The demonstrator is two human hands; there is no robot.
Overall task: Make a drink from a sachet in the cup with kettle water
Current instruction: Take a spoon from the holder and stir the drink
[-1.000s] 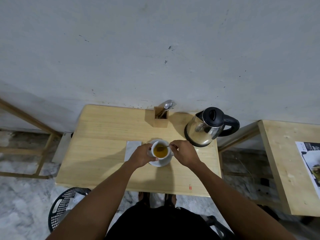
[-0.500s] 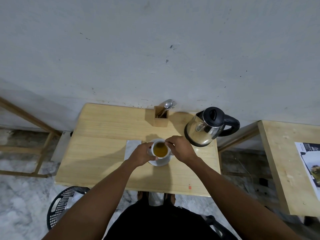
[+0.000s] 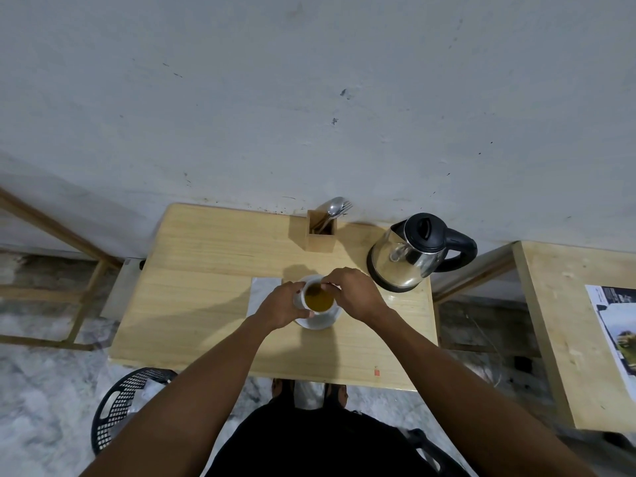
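A white cup [image 3: 326,310] full of amber-brown drink stands on a white saucer [image 3: 318,324] in the middle of the wooden table [image 3: 206,304]. My left hand [image 3: 280,306] grips the cup's left side. My right hand [image 3: 356,294] hovers over the cup's far right rim, fingers pinched on a small spoon [image 3: 315,289] whose bowl is dipped in the drink. The steel kettle [image 3: 406,263] with black lid and handle sits at the table's back right, apart from both hands. A flat grey sachet or paper [image 3: 261,290] lies just left of the cup.
A wooden holder [image 3: 320,235] with a spoon and fork stands against the wall behind the cup. A second wooden table [image 3: 564,339] with a printed sheet [image 3: 616,325] is to the right. A black mesh basket [image 3: 120,404] sits on the floor at left.
My right hand has swung from the cup's right side round toward its far rim, carrying the spoon through the drink. The left hand keeps its hold on the cup.
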